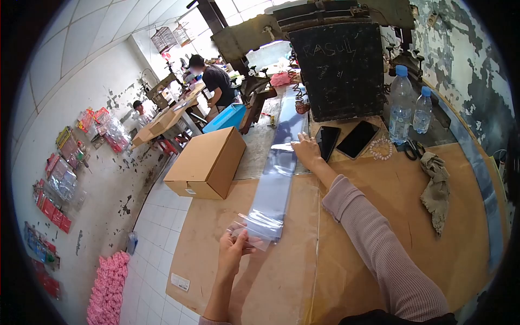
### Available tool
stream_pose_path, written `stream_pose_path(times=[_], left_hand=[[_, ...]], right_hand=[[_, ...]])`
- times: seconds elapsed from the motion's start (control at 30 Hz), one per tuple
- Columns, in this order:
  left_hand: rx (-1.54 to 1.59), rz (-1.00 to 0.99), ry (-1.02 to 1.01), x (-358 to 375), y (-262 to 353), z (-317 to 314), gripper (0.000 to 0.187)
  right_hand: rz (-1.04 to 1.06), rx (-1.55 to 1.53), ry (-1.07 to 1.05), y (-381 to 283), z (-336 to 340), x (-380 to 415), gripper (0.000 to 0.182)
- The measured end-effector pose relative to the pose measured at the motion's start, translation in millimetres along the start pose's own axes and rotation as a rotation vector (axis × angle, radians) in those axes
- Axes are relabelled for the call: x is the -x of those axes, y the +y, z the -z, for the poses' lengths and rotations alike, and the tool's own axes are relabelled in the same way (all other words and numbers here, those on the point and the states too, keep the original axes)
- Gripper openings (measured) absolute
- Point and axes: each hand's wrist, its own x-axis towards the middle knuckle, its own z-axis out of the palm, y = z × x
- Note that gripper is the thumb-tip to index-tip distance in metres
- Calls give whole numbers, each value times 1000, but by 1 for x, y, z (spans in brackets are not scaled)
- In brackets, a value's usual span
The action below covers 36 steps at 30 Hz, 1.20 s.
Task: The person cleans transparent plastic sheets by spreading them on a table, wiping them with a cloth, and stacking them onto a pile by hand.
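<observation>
A long strip of clear plastic film runs from the machine down over the brown-covered table. My left hand pinches the near end of the film between thumb and fingers. Farther up, my right hand lies on the film's right edge, its fingers apart and pointing forward. Just right of that hand are two dark phones, one close to the wrist and the other beyond it. A closed cardboard box stands to the left of the film.
A black machine panel rises at the back. Bottles, a beaded bracelet, scissors and a grey cloth lie or stand at right. A blue bin is behind the box. Two other people are at the far left tables.
</observation>
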Motion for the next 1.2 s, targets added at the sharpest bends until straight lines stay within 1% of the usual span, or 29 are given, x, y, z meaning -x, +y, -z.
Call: stream_pose_path(times=[0.03, 0.13, 0.23, 0.27, 0.3, 0.37, 0.4, 0.5, 0.57, 0.6, 0.7, 0.73, 0.83, 0.87, 0.9, 0.93, 0.97, 1.0, 1.07, 1.1, 1.17, 1.2], left_hand=[[1, 6, -8, -5, 1, -3, 24], [20, 9, -5, -19, 2, -9, 28], [52, -24, -4, -37, -13, -13, 37], [63, -23, 7, -36, -22, -12, 41], [19, -28, 25, -35, -24, -10, 45], [-67, -31, 59, -36, -22, -11, 53], [-135, -51, 37, -39, -27, -5, 58], [-234, -16, 34, -35, -19, -9, 64], [-250, -97, 111, -32, -19, -15, 68], [-260, -138, 150, -29, -20, -18, 70], [-391, -273, 237, -26, -27, -21, 74], [-417, -286, 284, -24, -26, -24, 73], [-536, -414, 395, -24, -34, -17, 62], [-507, -465, 451, -27, -36, -15, 59], [-474, -516, 494, -30, -38, -10, 57], [-440, -560, 526, -32, -42, -6, 54], [-405, -543, 559, -36, -47, 1, 53], [-367, -522, 586, -40, -50, 8, 51], [-251, -450, 573, -40, -45, 12, 46], [-348, -502, 598, -38, -41, 9, 44], [-428, -546, 576, -44, -45, 14, 40], [-413, -533, 533, -47, -51, 18, 39]], right_hand=[[-55, 12, -20, -3, 4, -4, 19], [-46, -93, -41, 1, 3, -18, 23], [103, -244, -49, 14, -19, -28, 20], [130, -226, 30, 17, -31, -28, 21], [95, -155, -42, 14, -28, -30, 23], [-9, -191, -190, 6, -1, -26, 28], [-21, -176, -239, 4, 5, -23, 34], [-62, -117, -377, 2, 14, -21, 50], [-94, -84, -495, 2, 17, -21, 60], [-117, -139, -524, 2, 21, -23, 65], [-74, -94, -400, -2, 35, -18, 64], [-44, -120, -382, -3, 40, -16, 60], [81, -120, -506, -11, 72, -7, 52], [218, -278, -385, 0, 56, 4, 44], [300, -355, -347, 3, 50, 16, 43], [340, -353, -331, 0, 74, 35, 43], [373, -347, -321, 0, 108, 58, 43], [379, -214, -267, 10, 137, 83, 45], [393, 66, -194, 37, 187, 135, 48], [313, 154, -198, 61, 205, 158, 48], [167, 321, -197, 118, 247, 204, 49], [-42, 229, -256, 146, 272, 229, 48]])
